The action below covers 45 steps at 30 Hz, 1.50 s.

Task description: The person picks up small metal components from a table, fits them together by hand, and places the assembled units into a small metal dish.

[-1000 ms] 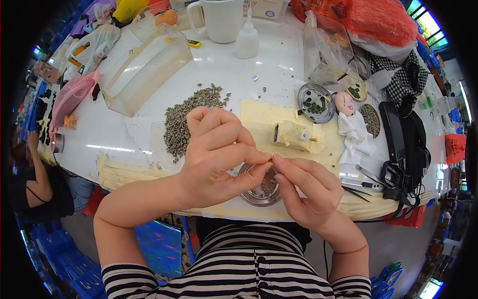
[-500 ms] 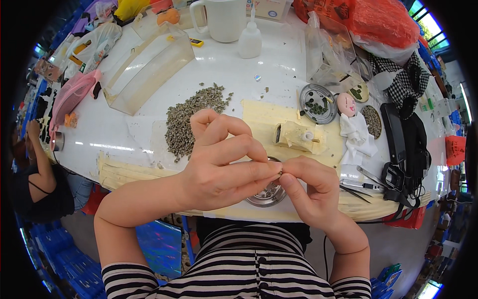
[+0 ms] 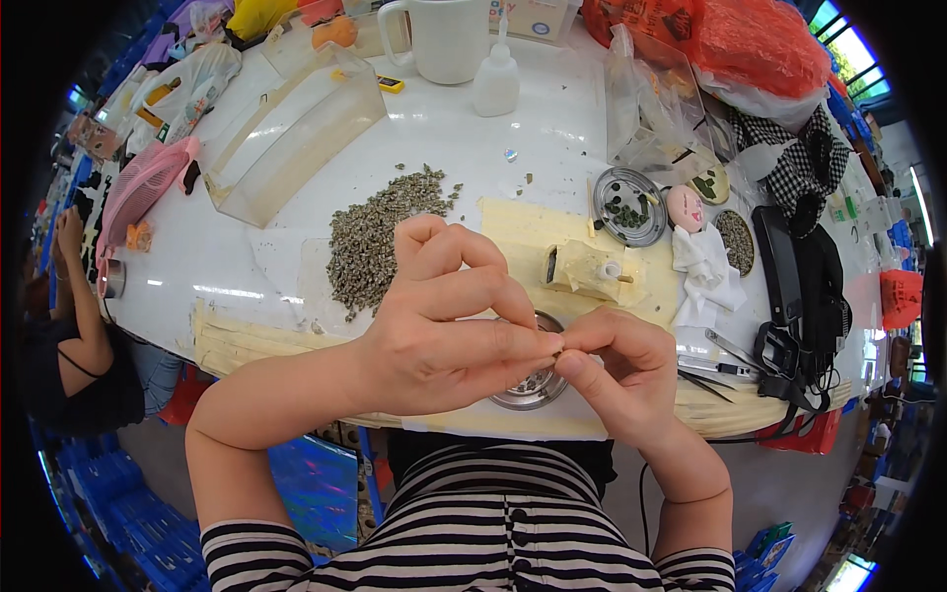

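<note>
My left hand and my right hand meet fingertip to fingertip above a small round metal dish. Thumb and forefinger of each are pinched on a tiny dark piece, too small to name. The left hand's other fingers curl loosely upward. Small loose bits lie in the dish, which the hands partly hide. Just beyond my left hand spreads a pile of small grey-green pieces. A block wrapped in cream tape stands beyond my right hand.
Right of the block are a clear round dish of dark green pieces, a crumpled white cloth, tweezers and a black strap. Farther back stand a squeeze bottle, a white pitcher and a clear tray. Another person sits at left.
Both hands have shifted very slightly to the right, still pinched together over the dish. The person at left has raised an arm a little.
</note>
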{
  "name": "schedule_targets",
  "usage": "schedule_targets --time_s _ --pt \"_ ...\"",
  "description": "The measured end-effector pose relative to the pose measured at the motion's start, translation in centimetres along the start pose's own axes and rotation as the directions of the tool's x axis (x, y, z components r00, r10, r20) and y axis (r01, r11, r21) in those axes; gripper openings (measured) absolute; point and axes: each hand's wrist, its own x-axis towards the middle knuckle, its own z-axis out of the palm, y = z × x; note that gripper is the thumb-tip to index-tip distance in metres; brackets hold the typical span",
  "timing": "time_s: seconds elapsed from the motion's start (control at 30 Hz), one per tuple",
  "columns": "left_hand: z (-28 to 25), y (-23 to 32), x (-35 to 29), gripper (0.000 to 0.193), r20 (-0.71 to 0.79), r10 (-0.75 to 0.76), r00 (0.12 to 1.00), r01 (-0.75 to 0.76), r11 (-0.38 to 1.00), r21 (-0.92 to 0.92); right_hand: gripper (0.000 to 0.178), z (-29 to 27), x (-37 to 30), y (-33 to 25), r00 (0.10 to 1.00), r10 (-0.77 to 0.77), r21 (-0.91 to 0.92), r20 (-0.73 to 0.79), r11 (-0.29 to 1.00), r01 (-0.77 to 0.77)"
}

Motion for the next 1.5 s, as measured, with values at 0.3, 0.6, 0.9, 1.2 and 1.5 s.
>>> schedule_targets --time_s 0.3,0.6,0.9,1.2,1.5 --pt "-0.09 -0.14 -0.16 0.034 -0.014 0.076 0.997 -0.076 0.997 0.011 0.012 -0.15 -0.02 -0.11 0.975 0.193 0.342 0.107 0.914 -0.218" --pt "-0.03 0.08 -0.21 0.035 -0.026 0.093 0.995 -0.092 0.995 0.038 0.009 -0.31 0.08 -0.09 0.958 0.255 0.428 0.129 0.857 -0.286" --pt "0.09 0.66 -0.03 0.03 -0.037 0.04 0.999 -0.032 0.981 0.191 0.007 0.19 -0.02 -0.05 0.999 -0.026 0.006 -0.047 1.0 0.027" --pt "0.07 -0.02 0.1 0.03 -0.054 -0.025 0.998 0.035 0.982 0.185 0.024 0.26 0.31 -0.09 0.958 -0.282 -0.354 -0.058 0.903 0.245" --pt "0.07 -0.23 0.04 0.031 -0.079 -0.023 0.997 0.034 0.99 0.139 0.023 0.16 0.18 -0.2 0.995 0.08 0.115 -0.066 0.991 -0.072"
